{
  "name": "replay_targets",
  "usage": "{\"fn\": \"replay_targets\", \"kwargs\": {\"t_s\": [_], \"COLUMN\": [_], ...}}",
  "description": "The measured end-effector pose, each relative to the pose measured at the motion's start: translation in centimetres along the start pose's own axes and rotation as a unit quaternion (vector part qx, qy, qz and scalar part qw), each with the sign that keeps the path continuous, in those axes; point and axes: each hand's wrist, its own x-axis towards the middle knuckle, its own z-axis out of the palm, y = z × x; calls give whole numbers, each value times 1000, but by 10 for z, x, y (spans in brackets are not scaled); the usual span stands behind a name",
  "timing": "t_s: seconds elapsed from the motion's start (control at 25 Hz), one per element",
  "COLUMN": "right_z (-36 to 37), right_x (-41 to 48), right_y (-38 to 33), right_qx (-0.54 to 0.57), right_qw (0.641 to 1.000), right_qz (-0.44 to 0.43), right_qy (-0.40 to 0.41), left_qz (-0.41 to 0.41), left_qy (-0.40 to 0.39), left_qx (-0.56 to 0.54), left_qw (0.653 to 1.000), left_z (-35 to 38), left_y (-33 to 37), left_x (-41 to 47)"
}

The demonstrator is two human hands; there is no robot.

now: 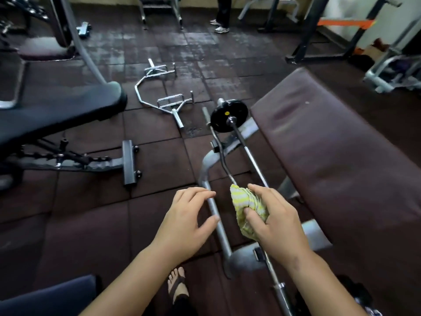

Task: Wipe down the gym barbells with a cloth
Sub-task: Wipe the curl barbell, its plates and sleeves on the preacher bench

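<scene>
Curved barbell (220, 156): dark and kinked, it lies low near the floor (91, 224) and runs away from me. It appears to rest on the grey frame (206, 179) below the brown pad (330, 156). Just to its right a straight barbell (250, 156) runs roughly parallel, with a black plate (229, 115) at its far end.

Cloth (247, 208): yellow-and-white striped, bunched around the near stretch of the curved barbell. Bunched this way, it can rub all round the shaft in one stroke instead of along one face only.

Right hand (273, 224): my fingers (262, 193) curl over the top of the cloth and my thumb presses in from the near side, so the hand clamps the cloth onto the bar. The bar inside the cloth is hidden.

Left hand (182, 224): my fingers (200, 195) are spread, relaxed and holding nothing. They hover over a tube of the grey frame, just left of the cloth, and I cannot tell whether they touch it. I judge the hand is placed there to steady the bar or the frame if the wiping stroke shifts it.

Stage, as I judge it: the curved barbell is mid-wipe. Its far length and the straight barbell are yet to be covered, as are the chrome handles (159, 92) lying farther off on the floor, if they count.
</scene>
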Motion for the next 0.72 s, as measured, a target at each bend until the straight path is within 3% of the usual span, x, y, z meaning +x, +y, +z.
{"fn": "replay_targets", "kwargs": {"t_s": [0.28, 0.72], "right_z": [71, 187], "right_x": [146, 318], "right_y": [-54, -140], "right_qx": [22, 78], "right_qw": [998, 969], "right_qz": [-12, -146], "right_qy": [-52, -185], "left_qz": [-67, -209], "left_qy": [32, 147], "left_qx": [11, 30], "left_qw": [997, 966], "left_z": [-91, -178], "left_y": [-104, -209], "left_x": [74, 122]}}
